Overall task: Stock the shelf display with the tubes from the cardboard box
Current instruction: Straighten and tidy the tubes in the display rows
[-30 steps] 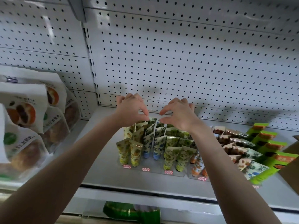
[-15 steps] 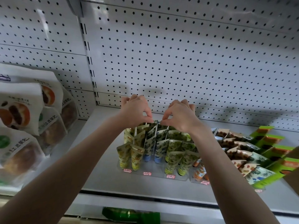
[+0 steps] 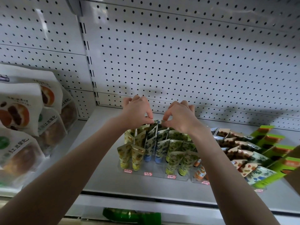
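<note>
A clear display tray (image 3: 159, 174) on the grey shelf (image 3: 103, 179) holds rows of upright printed tubes: yellow (image 3: 136, 158), blue (image 3: 148, 149) and green (image 3: 174, 159). My left hand (image 3: 137, 112) and my right hand (image 3: 181, 116) reach over the tray to its back row. Thumbs and forefingers of both hands pinch the flat top of a blue-flowered tube (image 3: 157, 122) there, which stands between the rows. Its lower part is hidden by the tubes in front. A brown corner of the cardboard box (image 3: 294, 178) shows at the right edge.
A second tray with orange and brown tubes (image 3: 235, 144) and green cartons (image 3: 274, 138) fills the shelf's right side. Bagged buns (image 3: 19, 114) lean on the left shelf. A white pegboard wall (image 3: 178, 62) stands close behind. A green pack (image 3: 129, 215) lies below.
My hands came closer together and a little lower, and their fingertips now pinch the top of the back-row tube. The view has shifted slightly.
</note>
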Tool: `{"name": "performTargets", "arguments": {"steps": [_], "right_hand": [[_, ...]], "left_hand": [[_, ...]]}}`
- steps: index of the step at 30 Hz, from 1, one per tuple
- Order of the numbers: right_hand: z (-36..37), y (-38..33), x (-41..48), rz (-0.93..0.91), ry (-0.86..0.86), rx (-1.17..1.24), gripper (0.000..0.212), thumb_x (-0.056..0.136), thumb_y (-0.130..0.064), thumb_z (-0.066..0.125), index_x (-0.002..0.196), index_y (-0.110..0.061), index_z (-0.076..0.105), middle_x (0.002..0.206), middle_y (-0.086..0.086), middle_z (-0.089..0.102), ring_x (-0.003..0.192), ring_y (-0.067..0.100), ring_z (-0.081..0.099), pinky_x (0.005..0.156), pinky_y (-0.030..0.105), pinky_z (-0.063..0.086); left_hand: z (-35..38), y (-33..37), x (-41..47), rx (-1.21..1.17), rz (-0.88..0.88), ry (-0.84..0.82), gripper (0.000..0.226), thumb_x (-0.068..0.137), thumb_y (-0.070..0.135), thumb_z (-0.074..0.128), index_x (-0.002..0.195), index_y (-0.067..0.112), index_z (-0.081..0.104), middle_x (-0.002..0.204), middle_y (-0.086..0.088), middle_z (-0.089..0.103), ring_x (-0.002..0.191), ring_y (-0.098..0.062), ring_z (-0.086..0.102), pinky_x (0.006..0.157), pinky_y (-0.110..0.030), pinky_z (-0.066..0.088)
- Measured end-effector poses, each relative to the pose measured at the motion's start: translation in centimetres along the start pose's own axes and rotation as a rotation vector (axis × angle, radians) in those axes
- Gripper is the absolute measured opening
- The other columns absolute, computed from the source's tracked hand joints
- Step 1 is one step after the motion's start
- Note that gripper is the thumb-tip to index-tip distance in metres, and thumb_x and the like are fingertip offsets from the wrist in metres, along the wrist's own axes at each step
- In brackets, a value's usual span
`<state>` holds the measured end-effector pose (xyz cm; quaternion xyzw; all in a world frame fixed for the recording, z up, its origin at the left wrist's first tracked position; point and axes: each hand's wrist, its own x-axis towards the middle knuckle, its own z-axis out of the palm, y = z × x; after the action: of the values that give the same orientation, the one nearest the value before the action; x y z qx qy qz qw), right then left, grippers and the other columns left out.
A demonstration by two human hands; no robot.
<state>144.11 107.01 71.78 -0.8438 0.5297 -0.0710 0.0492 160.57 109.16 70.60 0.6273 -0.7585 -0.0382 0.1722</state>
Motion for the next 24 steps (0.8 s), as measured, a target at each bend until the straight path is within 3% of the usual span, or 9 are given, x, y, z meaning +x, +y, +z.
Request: {"name": "performTargets", "arguments": {"steps": [13,24], "right_hand": [[-0.03,-0.03,-0.14,0.003,0.007,-0.007,0.015,0.084,-0.042,0.064,0.090,-0.030,0.070,0.118,-0.002,0.050,0.116,0.024,0.032,0.095,0.038,0.021],[-0.89,-0.22,-0.97,0.036,0.052,0.038,0.022,0.083,-0.044,0.065,0.098,-0.028,0.069,0.122,0.000,0.050,0.119,0.024,0.032,0.094,0.036,0.022]], "left_hand": [[-0.05,0.07,0.05,0.018,0.007,0.003,0.012,0.081,0.037,0.065,0.082,0.028,0.074,0.109,0.008,0.049,0.099,-0.010,0.029,0.099,-0.038,0.016],[-0.80,0.30,-0.54,-0.028,0.001,0.034,0.013,0.078,0.041,0.067,0.083,0.030,0.072,0.108,0.007,0.051,0.107,-0.015,0.036,0.099,-0.037,0.016]]}}
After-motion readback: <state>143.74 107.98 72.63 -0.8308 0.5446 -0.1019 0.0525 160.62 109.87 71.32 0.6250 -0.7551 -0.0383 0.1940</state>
